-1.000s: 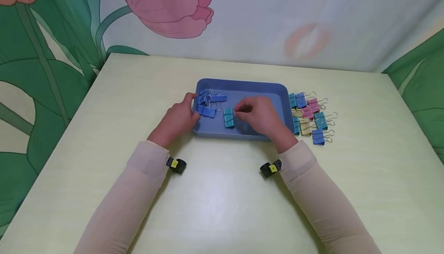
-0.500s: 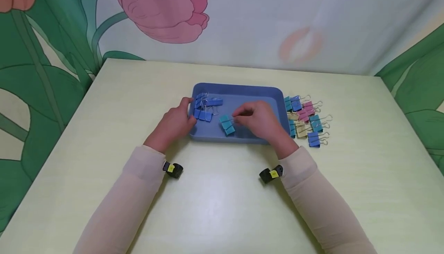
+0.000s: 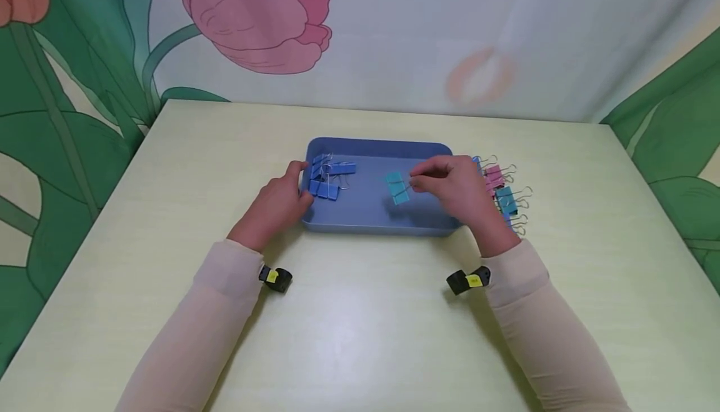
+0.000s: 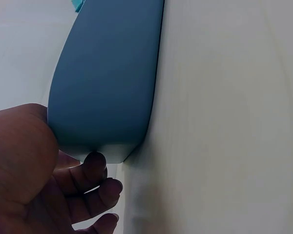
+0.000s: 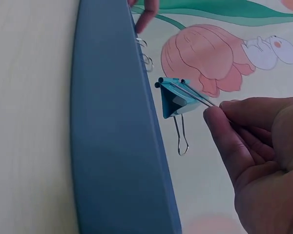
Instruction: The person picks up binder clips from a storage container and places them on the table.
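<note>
A teal binder clip point(image 3: 397, 188) hangs above the blue tray point(image 3: 377, 230), its wire handle pinched between the thumb and forefinger of my right hand point(image 3: 464, 192). In the right wrist view the clip point(image 5: 176, 97) shows its hollow end, with its other handle dangling loose. My left hand point(image 3: 275, 204) grips the tray's left end. Seen from the left wrist, its thumb side lies along the tray wall point(image 4: 102, 73) and curled fingers touch the end. Several blue binder clips point(image 3: 324, 189) lie inside the tray at its left, next to my left hand.
To the tray's right, partly hidden behind my right hand and wrist, several binder clips lie on the table point(image 3: 360, 312), including a pink one point(image 3: 494, 175) and a teal one point(image 3: 506, 200). A flower-patterned curtain point(image 3: 382, 37) stands behind the table.
The teal clip was low in the tray one second ago; my right hand has lifted it and carried it to the right. My left hand keeps its place on the tray.
</note>
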Action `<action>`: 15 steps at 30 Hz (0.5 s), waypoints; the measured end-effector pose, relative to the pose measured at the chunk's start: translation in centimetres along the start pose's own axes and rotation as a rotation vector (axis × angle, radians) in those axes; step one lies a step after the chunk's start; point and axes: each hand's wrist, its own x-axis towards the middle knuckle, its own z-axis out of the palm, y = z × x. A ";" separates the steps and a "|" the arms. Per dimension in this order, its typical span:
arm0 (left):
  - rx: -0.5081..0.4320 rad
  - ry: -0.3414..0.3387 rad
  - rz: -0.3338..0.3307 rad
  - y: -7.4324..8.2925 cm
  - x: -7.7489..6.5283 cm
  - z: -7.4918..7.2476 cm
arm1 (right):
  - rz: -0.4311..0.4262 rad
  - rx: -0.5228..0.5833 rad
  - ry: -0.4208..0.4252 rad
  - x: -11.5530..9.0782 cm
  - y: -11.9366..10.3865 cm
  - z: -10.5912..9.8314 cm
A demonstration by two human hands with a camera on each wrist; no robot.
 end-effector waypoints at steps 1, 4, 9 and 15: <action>0.001 0.001 -0.001 0.0 0.0 0.0 | -0.004 0.003 0.012 0.0 0.1 -0.3; 0.001 -0.003 -0.011 0.1 0.0 0.0 | -0.011 0.019 0.050 -0.3 0.3 -1.2; 0.004 -0.012 -0.027 0.2 0.0 -0.1 | -0.010 0.035 0.102 -0.9 0.4 -2.7; 0.017 0.001 0.003 0.0 0.0 0.0 | -0.007 0.012 0.143 -1.4 0.5 -4.4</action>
